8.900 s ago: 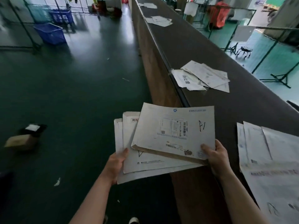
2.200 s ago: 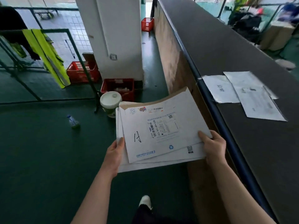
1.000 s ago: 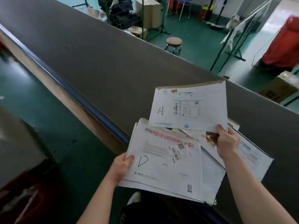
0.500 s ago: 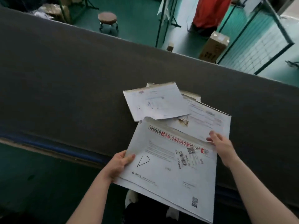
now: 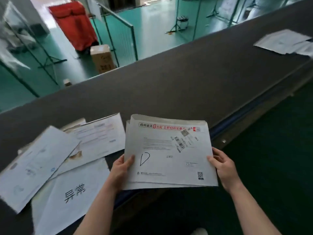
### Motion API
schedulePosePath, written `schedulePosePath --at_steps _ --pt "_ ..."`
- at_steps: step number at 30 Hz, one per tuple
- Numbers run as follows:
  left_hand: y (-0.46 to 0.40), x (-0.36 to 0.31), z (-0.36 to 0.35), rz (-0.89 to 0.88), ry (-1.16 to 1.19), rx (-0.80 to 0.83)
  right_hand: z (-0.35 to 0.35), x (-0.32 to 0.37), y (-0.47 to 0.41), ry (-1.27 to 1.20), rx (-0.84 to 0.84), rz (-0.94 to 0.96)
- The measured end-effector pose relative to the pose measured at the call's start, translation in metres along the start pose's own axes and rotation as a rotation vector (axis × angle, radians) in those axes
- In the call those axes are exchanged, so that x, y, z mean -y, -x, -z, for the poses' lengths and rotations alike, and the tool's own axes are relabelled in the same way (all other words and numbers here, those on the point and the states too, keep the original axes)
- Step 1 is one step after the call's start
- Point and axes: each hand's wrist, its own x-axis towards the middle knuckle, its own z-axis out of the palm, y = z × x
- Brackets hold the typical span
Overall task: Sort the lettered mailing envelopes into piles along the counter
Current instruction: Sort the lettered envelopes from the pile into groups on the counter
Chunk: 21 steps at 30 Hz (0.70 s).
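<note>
**Now holding the stack at both edges**

Both my hands pinch a flat paper stack of envelopes: left hand with thumb over the edge beside a handwritten "D", right hand clasping the opposite side. Just left, a loose pile of smooth white rectangles lies fanned on the dark matte counter. Farther right sits another pile.

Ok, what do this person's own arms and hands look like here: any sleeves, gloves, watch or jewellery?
Both forearms are bare as far up as the frame shows, with no sleeve or cuff in view. The left hand and the right hand wear no gloves. No watch, bracelet or ring shows on either wrist or on the visible fingers. No tape, markings or bandages can be seen.
</note>
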Motion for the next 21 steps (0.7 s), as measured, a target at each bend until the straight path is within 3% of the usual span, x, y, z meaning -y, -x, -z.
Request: schedulePosePath --at_steps 8,16,21 --pt "-0.034 -0.009 -0.260 0.018 -0.205 0.243 0.210 0.006 -0.030 -0.235 -0.288 0.008" --pt "-0.108 -0.032 -0.406 0.013 -0.295 0.347 0.289 0.022 -0.104 -0.197 -0.256 -0.112" --pt "-0.191 -0.042 -0.530 0.046 -0.358 0.475 0.356 0.064 -0.193 -0.191 -0.509 -0.132"
